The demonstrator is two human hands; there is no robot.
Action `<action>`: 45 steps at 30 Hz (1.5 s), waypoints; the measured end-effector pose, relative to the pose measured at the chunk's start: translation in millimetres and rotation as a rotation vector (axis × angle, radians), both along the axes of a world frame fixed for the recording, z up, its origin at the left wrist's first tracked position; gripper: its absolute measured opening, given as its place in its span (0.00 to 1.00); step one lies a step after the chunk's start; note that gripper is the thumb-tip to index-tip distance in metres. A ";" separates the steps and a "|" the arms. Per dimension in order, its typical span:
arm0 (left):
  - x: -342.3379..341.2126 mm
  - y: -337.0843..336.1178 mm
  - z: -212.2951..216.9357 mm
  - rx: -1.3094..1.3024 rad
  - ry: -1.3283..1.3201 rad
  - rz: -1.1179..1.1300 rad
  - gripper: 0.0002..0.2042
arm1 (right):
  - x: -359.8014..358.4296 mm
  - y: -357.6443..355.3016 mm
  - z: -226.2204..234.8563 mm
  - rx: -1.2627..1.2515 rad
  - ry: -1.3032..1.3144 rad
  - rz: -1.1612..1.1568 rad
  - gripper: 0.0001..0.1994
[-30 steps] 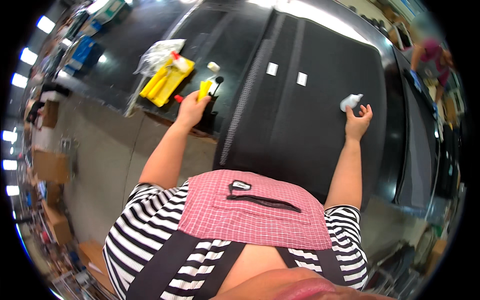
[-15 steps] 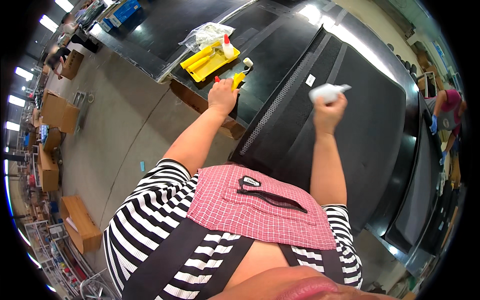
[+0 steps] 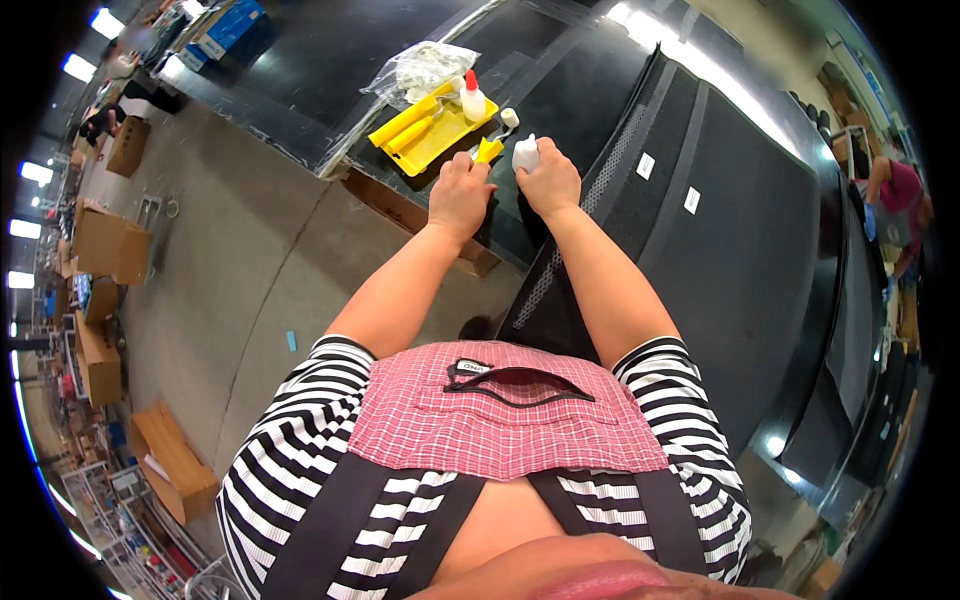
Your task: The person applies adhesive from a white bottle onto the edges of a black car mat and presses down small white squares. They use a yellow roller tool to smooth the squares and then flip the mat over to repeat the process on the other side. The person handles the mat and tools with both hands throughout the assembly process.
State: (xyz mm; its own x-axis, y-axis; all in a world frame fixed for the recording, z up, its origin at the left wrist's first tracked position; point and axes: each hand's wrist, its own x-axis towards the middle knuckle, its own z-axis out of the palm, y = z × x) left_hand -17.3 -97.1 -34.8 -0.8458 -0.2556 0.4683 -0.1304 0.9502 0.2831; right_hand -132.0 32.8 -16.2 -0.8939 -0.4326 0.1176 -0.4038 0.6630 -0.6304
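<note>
— Right grip [image 3: 552, 182] is curled around a small white bottle [image 3: 525, 155], fingers closed in on its side. Left grip [image 3: 461, 198] is wrapped around the yellow handle of a little roller [image 3: 488, 150], so both are busy.

— Nice, but where's the bottle sitting relative to that grip?

— Roughly 10 o'clock from the middle of the hand, right up at the fingers and thumb. Roller handle sticks out at about 1 o'clock from the left grip. Bottle and roller are close neighbors, with the bottle at 3 o'clock from the handle. Can't tell for sure if the bottle's base touches the tabletop [image 3: 300, 110].

— Ok, and which way do they point?

— Bottle's nozzle goes to about 12, so its long axis runs more or less 12 to 6, though the hand covers part of it. Roller's handle runs about 7 to 1, white roller head at the far end.

— What else is around?

— Yellow tray [image 3: 447, 148] at 11 o'clock from the left grip, with a red-capped bottle [image 3: 472, 102] at its far right end and a crumpled clear plastic bag [image 3: 425, 70] just beyond. Big dark panel [image 3: 745, 230] spreads out from 1 round to 4 o'clock of the right grip, two white labels [image 3: 646, 166] on it. Over at 3 o'clock, well apart, there's a co-worker [image 3: 905, 200] with a blue glove showing.
</note>
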 end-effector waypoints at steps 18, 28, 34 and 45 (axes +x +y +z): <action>3.6 111.8 38.6 1.466 -0.885 -0.317 0.37 | 144.6 606.4 -11.6 0.210 0.061 -1.209 0.34; 4.0 127.2 48.7 1.575 -0.574 -0.346 0.23 | 193.7 628.7 12.5 -0.538 -0.518 -0.931 0.32; -138.2 140.3 66.2 1.154 -0.442 -0.179 0.29 | 71.5 607.2 28.7 -0.638 -0.387 -0.858 0.26; -220.7 262.5 158.0 0.944 0.016 -0.635 0.22 | -97.7 505.3 68.2 -1.026 -0.128 -0.421 0.22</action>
